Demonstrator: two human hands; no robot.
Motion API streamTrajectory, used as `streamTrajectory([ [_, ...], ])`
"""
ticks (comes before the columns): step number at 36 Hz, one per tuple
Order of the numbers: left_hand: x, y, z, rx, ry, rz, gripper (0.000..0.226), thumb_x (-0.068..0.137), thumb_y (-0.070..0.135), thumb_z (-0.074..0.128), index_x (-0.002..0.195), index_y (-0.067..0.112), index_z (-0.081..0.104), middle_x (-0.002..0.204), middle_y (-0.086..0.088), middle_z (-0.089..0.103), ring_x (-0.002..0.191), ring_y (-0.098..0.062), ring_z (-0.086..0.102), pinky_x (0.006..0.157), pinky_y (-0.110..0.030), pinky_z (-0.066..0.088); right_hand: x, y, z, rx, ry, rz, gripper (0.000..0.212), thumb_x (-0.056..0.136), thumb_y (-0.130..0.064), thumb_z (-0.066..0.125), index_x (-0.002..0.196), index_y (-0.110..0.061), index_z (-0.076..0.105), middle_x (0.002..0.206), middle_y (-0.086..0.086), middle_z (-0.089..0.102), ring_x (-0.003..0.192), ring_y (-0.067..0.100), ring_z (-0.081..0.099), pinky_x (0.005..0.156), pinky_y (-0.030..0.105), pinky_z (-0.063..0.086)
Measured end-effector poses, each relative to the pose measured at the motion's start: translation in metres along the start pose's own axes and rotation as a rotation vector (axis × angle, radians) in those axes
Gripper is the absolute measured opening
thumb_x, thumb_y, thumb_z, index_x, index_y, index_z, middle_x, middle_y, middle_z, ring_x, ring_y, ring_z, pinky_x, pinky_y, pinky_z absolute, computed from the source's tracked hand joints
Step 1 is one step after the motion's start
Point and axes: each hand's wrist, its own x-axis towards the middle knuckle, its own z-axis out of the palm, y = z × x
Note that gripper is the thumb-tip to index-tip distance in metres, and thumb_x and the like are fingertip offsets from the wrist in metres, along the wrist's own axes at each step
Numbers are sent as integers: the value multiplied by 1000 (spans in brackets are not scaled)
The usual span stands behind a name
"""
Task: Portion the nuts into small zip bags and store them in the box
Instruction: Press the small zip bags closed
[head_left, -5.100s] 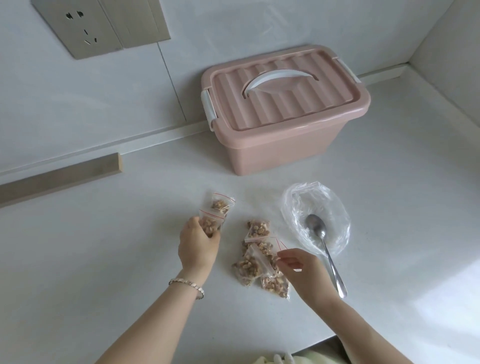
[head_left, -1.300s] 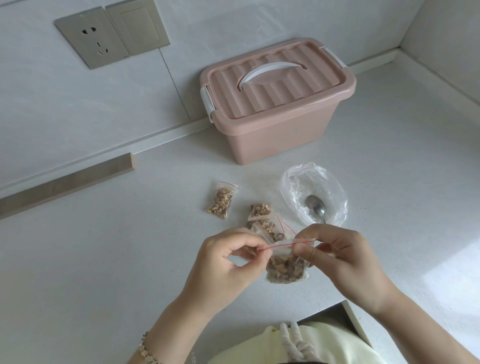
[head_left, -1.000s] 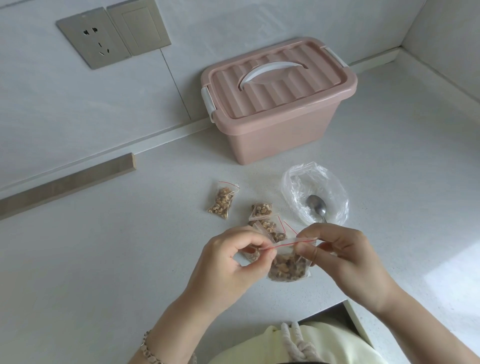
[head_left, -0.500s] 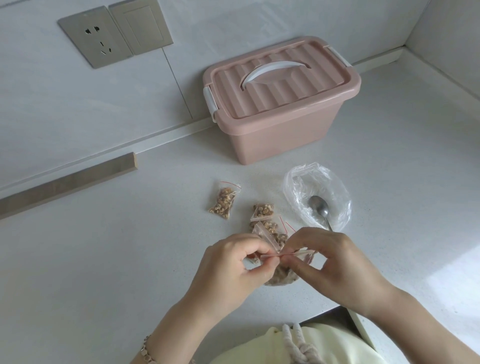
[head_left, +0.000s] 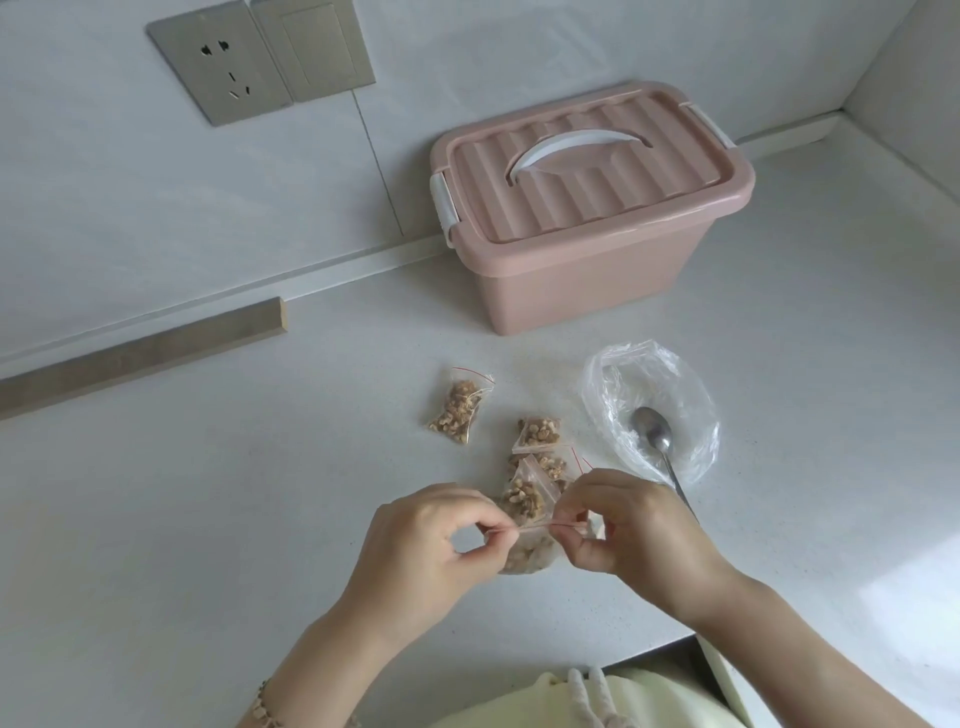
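Note:
A small zip bag of nuts (head_left: 527, 556) hangs between my hands just above the white counter. My left hand (head_left: 431, 545) pinches the left end of its red zip strip and my right hand (head_left: 634, 530) pinches the right end. Behind them lie a few filled small bags (head_left: 535, 467) in a loose pile, and one more filled bag (head_left: 460, 405) lies apart to the left. The pink storage box (head_left: 587, 270) stands at the back with its lid shut and its white handle down.
A crumpled clear plastic bag (head_left: 675, 384) lies to the right of the pile with a metal spoon (head_left: 655, 441) resting in it. The wall with a socket plate (head_left: 223, 62) rises behind the counter. A wooden strip (head_left: 140, 353) runs along the left. The counter's front edge is by my right forearm.
Five seconds ago my hands rested on separate bags on the counter. Since then both took one bag by its zip strip, and my fingers have slid closer together along it.

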Motion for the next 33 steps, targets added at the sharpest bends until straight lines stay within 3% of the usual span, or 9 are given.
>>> streamTrajectory([
  [7, 7, -25, -4, -44, -40, -243, 9, 70, 48, 57, 74, 42, 62, 72, 27, 65, 72, 1, 61, 69, -14, 47, 14, 9, 18, 113, -70, 202, 9, 75, -30, 73, 72, -22, 70, 59, -20, 58, 58, -14, 52, 56, 5, 40],
  [8, 11, -31, -4, -74, -38, -298, 1, 71, 44, 63, 71, 44, 64, 71, 25, 66, 72, 1, 62, 70, -13, 47, 18, 11, 22, 139, -90, 276, 9, 76, -27, 74, 74, -19, 71, 58, -22, 57, 59, -11, 54, 57, 7, 41],
  [11, 27, -54, 2, -120, -16, -413, 29, 80, 17, 72, 63, 40, 65, 71, 23, 68, 73, 1, 63, 68, -8, 46, 31, 13, 38, 264, -82, 470, 9, 81, -17, 69, 76, -11, 71, 56, -12, 60, 54, -2, 56, 54, 10, 40],
  [15, 61, -84, 10, -99, 144, -521, 11, 86, 13, 63, 87, 24, 65, 88, 14, 66, 86, -6, 62, 74, -9, 44, 40, 27, 59, 401, 36, 760, 20, 87, -13, 62, 69, -8, 69, 59, 4, 66, 45, 6, 57, 51, 19, 48],
  [18, 86, -109, 21, 62, 165, -645, 32, 84, 19, 65, 113, 11, 58, 112, 0, 61, 102, -16, 58, 84, -24, 42, 40, 43, 65, 413, 89, 919, 19, 86, -16, 63, 68, -14, 67, 62, 3, 68, 55, 16, 64, 63, 33, 57],
  [21, 106, -120, 35, 167, 89, -740, 59, 80, 32, 68, 128, 9, 44, 126, -8, 50, 117, -25, 49, 91, -36, 42, 36, 48, 60, 408, 60, 960, 14, 85, -17, 64, 71, -15, 66, 63, 1, 67, 51, 12, 61, 57, 25, 53],
  [24, 118, -123, 52, 281, 4, -804, 64, 73, 42, 71, 119, 7, 44, 121, -11, 49, 117, -31, 45, 83, -38, 43, 29, 49, 53, 379, 36, 949, 10, 84, -20, 65, 74, -18, 66, 59, -2, 67, 46, 5, 56, 55, 25, 52],
  [29, 126, -131, 71, 399, 14, -820, 47, 75, 36, 68, 108, 6, 51, 115, -10, 52, 117, -30, 42, 79, -38, 45, 18, 49, 43, 331, -46, 919, 5, 85, -26, 64, 80, -25, 63, 61, -3, 67, 48, 6, 55, 51, 24, 49],
  [33, 121, -135, 72, 298, 124, -797, 16, 75, 23, 60, 86, 11, 61, 93, -9, 63, 97, -31, 57, 66, -35, 45, 12, 47, 39, 303, -77, 901, 7, 83, -30, 64, 77, -30, 61, 70, -3, 69, 63, 12, 64, 53, 20, 50],
])
